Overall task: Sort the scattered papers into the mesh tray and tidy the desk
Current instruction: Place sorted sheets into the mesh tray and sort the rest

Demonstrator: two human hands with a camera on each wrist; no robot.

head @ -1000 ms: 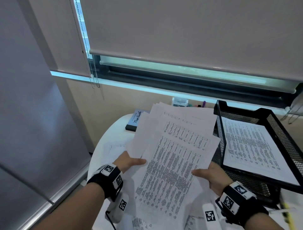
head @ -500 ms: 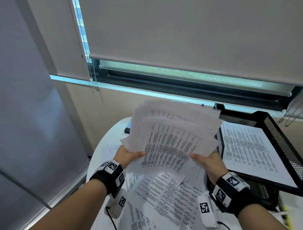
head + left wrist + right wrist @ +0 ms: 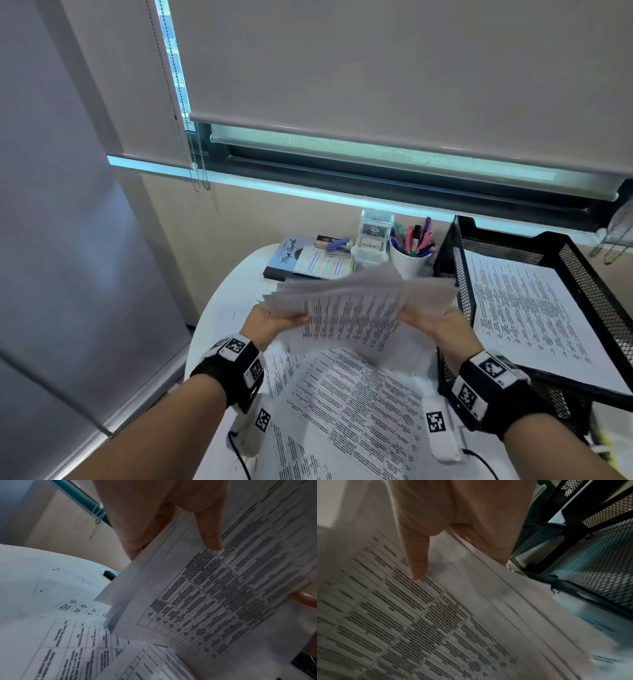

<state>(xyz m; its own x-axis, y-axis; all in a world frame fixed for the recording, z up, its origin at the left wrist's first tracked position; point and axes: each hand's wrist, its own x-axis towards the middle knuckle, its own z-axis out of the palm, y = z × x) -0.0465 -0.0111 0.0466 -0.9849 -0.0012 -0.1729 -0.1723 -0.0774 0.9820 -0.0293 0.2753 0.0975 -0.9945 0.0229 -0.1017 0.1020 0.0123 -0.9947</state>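
Hands hold a loose sheaf of papers point(image 3: 359, 308) above the desk point(image 3: 239, 284): the left hand point(image 3: 270, 325) pinches the sheaf's left edge, its thumb point(image 3: 208, 534) lying flat on the printed top sheet with the fingers underneath, and the right hand point(image 3: 442, 323) pinches the right edge the same way, thumb point(image 3: 417, 559) pressed on top. The sheets are thin white pages covered in ruled tables of dense black text, fanned unevenly so their far edges splay and blur. Under them, more printed sheets point(image 3: 356, 411) of the same kind lie flat and overlapping on the smooth, round-edged white desk. Just to the right stands the black mesh tray point(image 3: 582, 270), a rectangular wire-mesh basket with solid black rims, already carrying a flat printed page point(image 3: 527, 308) in its upper tier; the sheaf's right edge is close to the tray's near wall. At the back of the desk sit a dark-edged book point(image 3: 286, 255), a white cup of coloured pens point(image 3: 412, 246), and a clear plastic box point(image 3: 373, 233).
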